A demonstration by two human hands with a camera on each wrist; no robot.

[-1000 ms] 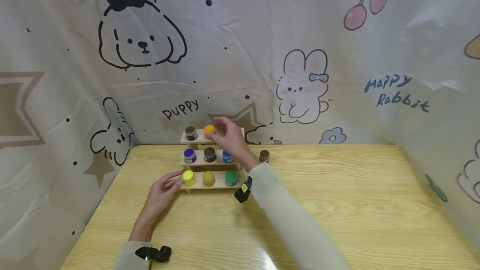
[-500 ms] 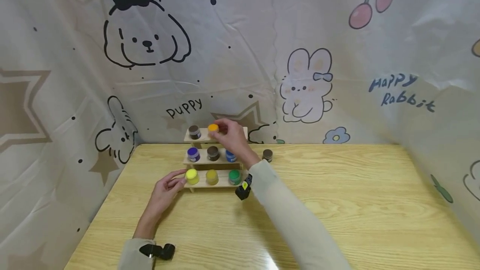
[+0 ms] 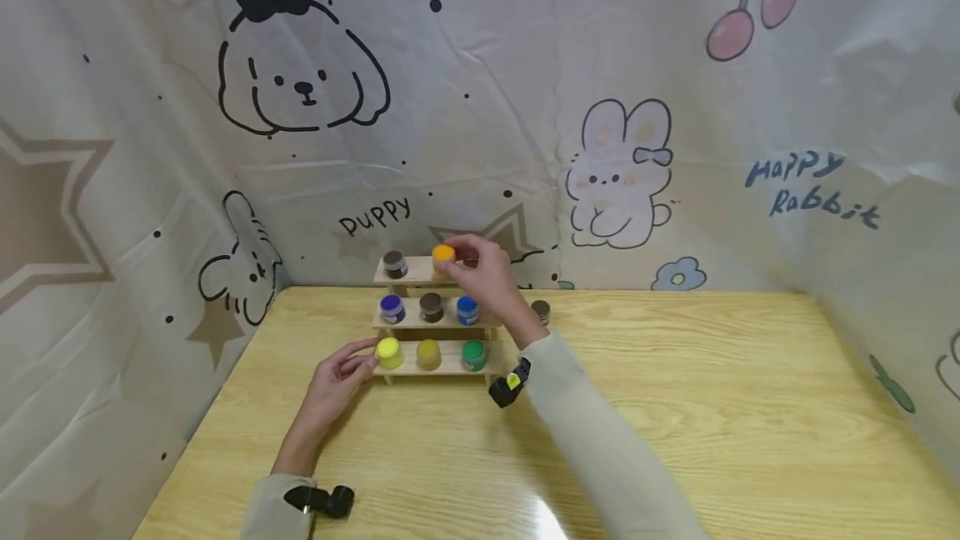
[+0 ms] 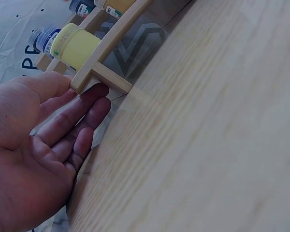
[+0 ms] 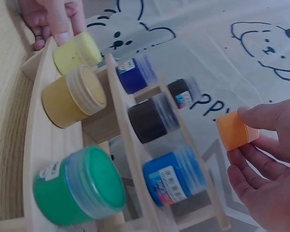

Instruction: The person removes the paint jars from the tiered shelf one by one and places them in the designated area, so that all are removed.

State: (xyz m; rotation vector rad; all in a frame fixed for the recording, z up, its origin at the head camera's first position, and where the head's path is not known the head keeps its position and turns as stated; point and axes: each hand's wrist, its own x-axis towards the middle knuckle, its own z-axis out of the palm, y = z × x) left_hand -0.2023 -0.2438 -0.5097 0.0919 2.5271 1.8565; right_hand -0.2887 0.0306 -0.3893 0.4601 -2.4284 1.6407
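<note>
My right hand [image 3: 486,275] pinches an orange paint jar [image 3: 443,257] between thumb and fingers at the top tier of a wooden three-tier rack [image 3: 411,269]. In the right wrist view the orange jar [image 5: 233,130] appears apart from the rack. My left hand [image 3: 335,382] holds the left end of the bottom tier, its fingers [image 4: 94,108] at the wood's corner. Beside them stands a light-yellow jar [image 3: 388,352], then an ochre jar [image 3: 428,354] and a green jar [image 3: 473,354]. On the middle tier are purple [image 3: 392,307], dark brown [image 3: 431,307] and blue [image 3: 467,310] jars.
Another dark jar [image 3: 394,264] stands at the top tier's left end. A brown-lidded jar [image 3: 540,311] sits on the table right of the rack, partly behind my right wrist. A printed cloth [image 3: 480,132] hangs behind the wooden table [image 3: 675,407].
My right hand has closed its fingers on the orange jar and shifted it right, away from the dark jar beside it. The left hand stays at the rack's end. The head view has shifted slightly.
</note>
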